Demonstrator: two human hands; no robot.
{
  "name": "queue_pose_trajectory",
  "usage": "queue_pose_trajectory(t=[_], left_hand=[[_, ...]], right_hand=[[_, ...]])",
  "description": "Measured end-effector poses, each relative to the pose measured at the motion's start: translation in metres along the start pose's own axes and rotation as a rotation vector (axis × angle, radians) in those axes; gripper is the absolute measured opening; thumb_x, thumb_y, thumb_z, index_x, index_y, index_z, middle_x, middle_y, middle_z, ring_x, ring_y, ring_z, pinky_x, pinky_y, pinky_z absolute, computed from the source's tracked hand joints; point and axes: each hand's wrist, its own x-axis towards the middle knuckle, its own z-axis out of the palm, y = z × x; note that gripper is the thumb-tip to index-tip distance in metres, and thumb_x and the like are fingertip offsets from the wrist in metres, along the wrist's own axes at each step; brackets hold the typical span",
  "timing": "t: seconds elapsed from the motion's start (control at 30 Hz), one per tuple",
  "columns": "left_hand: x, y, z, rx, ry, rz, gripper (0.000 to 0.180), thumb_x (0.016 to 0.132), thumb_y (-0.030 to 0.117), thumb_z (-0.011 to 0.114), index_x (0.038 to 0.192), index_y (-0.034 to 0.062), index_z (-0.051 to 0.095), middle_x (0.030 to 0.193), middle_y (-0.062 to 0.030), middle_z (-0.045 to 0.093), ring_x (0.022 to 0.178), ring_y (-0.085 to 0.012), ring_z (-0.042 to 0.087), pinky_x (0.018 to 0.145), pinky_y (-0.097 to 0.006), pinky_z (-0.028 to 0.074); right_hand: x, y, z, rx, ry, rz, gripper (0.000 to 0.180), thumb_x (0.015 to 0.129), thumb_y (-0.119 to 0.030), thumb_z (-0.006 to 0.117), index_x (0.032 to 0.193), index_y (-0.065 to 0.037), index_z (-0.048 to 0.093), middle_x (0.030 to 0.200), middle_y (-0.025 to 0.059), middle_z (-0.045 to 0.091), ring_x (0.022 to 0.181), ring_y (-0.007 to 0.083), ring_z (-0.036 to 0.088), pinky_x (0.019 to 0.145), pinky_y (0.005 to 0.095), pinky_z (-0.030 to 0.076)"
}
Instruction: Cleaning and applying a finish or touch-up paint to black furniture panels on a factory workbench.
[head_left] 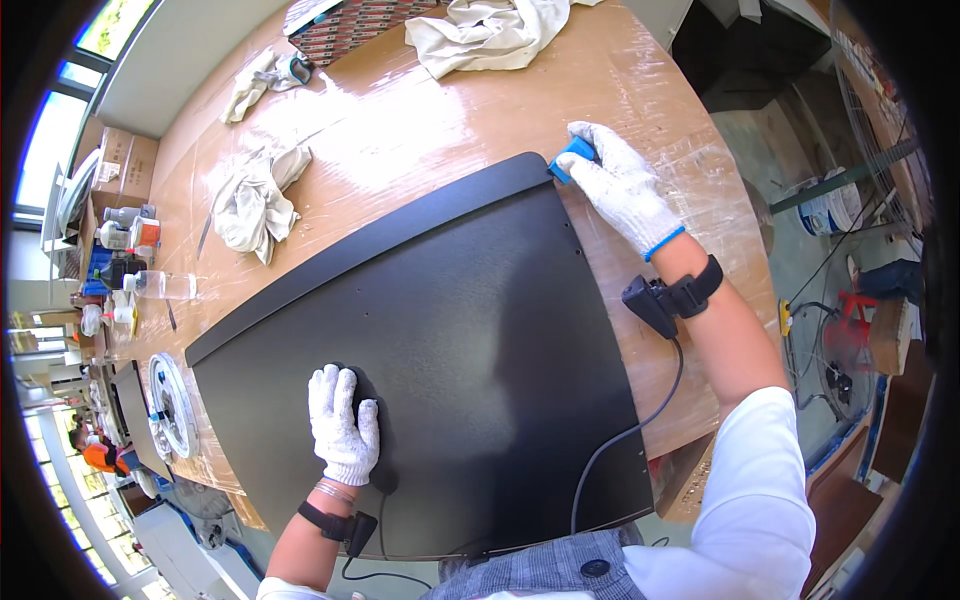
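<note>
A large black panel point(440, 370) with a raised lip along its far edge lies on the table in front of me. My left hand point(342, 425), in a white knit glove, rests flat on the panel's left part with nothing in it. At the panel's far right corner, my right hand point(622, 185), also gloved, grips a small blue block point(572, 160). The block touches or nearly touches the panel's corner edge; the exact contact is hard to make out. Small holes run along the panel's right side.
The table point(660, 110) is covered in brown board and clear film. Crumpled cloths point(262, 205) lie beyond the panel. A clear bottle point(165, 285) and a white ring-shaped part point(172, 405) are at the left. A dark cable point(610, 440) hangs from my right wrist strap.
</note>
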Motion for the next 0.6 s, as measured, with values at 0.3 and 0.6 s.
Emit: queue_pose_trajectory(t=[0.3,0.6], left_hand=[[0.000,0.000,-0.002,0.017,-0.002,-0.005,0.049,0.085,0.014,0.065,0.131,0.0049,0.055,0.140,-0.0209,0.049,0.133,-0.0450,0.041,0.111,-0.052,0.033],[0.000,0.000,0.000,0.013,-0.005,-0.002,0.049,0.084,0.014,0.065,0.132,0.0053,0.055,0.140,-0.0207,0.049,0.133,-0.0450,0.041,0.111,-0.052,0.033]], right_hand=[[-0.025,0.003,-0.018,0.397,-0.040,0.190,0.045,0.089,-0.029,0.067,0.123,-0.002,0.058,0.108,0.0105,0.064,0.097,0.0184,0.062,0.086,0.0308,0.050],[-0.039,0.006,-0.021,1.196,-0.169,0.489,0.031,0.098,-0.029,0.058,0.116,-0.004,0.062,0.098,0.0085,0.067,0.082,0.0163,0.061,0.069,0.0258,0.049]])
